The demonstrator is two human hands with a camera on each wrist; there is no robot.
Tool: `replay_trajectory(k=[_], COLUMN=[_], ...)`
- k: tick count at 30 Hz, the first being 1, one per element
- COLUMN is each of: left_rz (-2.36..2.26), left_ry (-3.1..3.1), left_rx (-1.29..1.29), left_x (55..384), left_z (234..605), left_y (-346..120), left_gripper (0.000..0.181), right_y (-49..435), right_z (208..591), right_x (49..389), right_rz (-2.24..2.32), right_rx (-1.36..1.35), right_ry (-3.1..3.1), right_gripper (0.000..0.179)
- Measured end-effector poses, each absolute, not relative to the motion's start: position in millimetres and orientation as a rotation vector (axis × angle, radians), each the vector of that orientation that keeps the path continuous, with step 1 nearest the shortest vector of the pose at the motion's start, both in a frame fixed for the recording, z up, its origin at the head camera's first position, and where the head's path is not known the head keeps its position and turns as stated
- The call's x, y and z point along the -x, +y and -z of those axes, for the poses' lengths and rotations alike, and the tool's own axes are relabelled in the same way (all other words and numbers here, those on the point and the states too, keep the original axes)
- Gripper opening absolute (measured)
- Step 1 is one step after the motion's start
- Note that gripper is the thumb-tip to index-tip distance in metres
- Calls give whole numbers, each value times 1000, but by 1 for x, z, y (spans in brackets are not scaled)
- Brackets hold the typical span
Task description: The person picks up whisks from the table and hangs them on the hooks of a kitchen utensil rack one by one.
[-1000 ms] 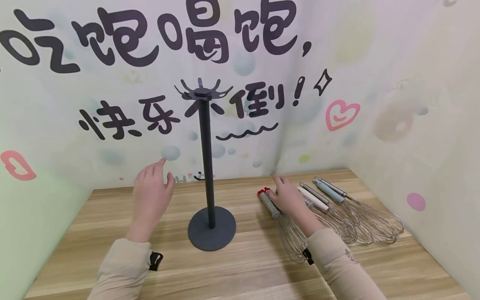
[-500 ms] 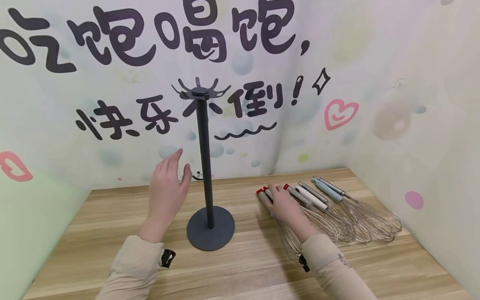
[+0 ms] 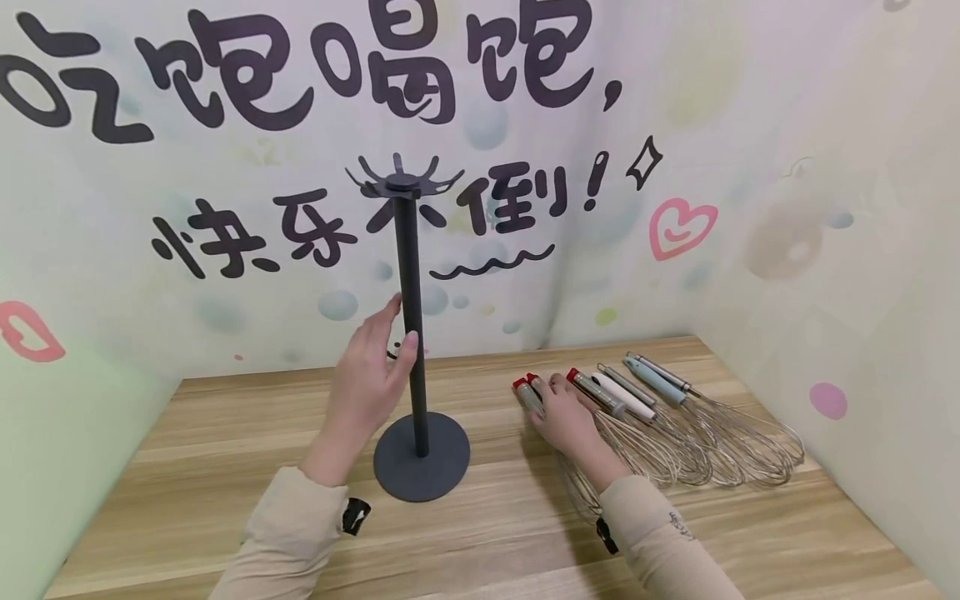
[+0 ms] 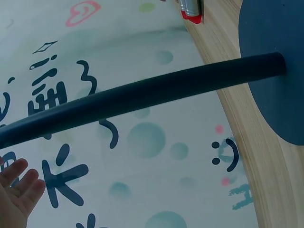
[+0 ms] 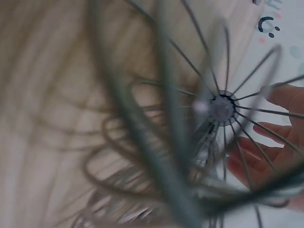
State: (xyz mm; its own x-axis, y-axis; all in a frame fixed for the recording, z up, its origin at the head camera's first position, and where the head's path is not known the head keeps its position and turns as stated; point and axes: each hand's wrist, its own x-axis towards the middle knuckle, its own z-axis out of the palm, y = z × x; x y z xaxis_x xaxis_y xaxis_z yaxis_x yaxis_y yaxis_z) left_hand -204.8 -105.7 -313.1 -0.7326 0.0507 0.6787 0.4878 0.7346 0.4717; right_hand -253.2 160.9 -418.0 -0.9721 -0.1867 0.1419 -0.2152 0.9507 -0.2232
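Note:
A dark metal rack (image 3: 411, 333) stands upright on the table, with a round base and a ring of upturned hooks (image 3: 403, 185) on top. My left hand (image 3: 367, 371) is just left of its pole, thumb and fingers apart; the left wrist view shows the fingers (image 4: 23, 187) clear of the pole (image 4: 142, 97). To the right, my right hand (image 3: 566, 417) lies over the leftmost whisks, beside a grey, red-tipped whisk handle (image 3: 529, 397). Whisk wires (image 5: 166, 71) fill the right wrist view, with loosely bent fingers (image 5: 256, 156) beyond them. The hand hides part of the handles.
Several more whisks lie side by side at the right: one with a red-tipped grey handle (image 3: 597, 392), one white-handled whisk (image 3: 622, 395), one light-blue-handled whisk (image 3: 656, 381). A printed wall (image 3: 262, 317) closes off the back of the wooden table (image 3: 225, 450).
My left hand has moved right, up to the rack's pole. My right hand has shifted slightly left and lower over the leftmost whisks, uncovering another red-tipped handle. The rack and whisks look unmoved.

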Motion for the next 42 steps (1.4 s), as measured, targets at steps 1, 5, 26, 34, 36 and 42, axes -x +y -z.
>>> replay_trajectory(k=[1, 5, 26, 34, 36, 42], left_rz=[867, 916, 1030, 1145, 1178, 1239], left_ry=[-2284, -2296, -2205, -2203, -2196, -2182], left_rx=[414, 445, 482, 472, 472, 472], left_x=[205, 204, 208, 210, 210, 211], left_z=[313, 313, 316, 317, 317, 318], left_y=[-104, -99, -93, -94, -95, -97], left_gripper=[56, 62, 57, 52, 49, 46], right_y=[161, 162, 160, 157, 156, 155], right_z=[419, 423, 433, 431, 431, 431], right_x=[253, 253, 251, 252, 252, 252], right_rz=[-359, -347, -321, -335, -332, -308], right_rx=[-309, -308, -347, -337, -343, -309], right_ry=[-2987, -2977, -2887, -2937, -2944, -3005], right_gripper=[52, 51, 28, 31, 29, 32])
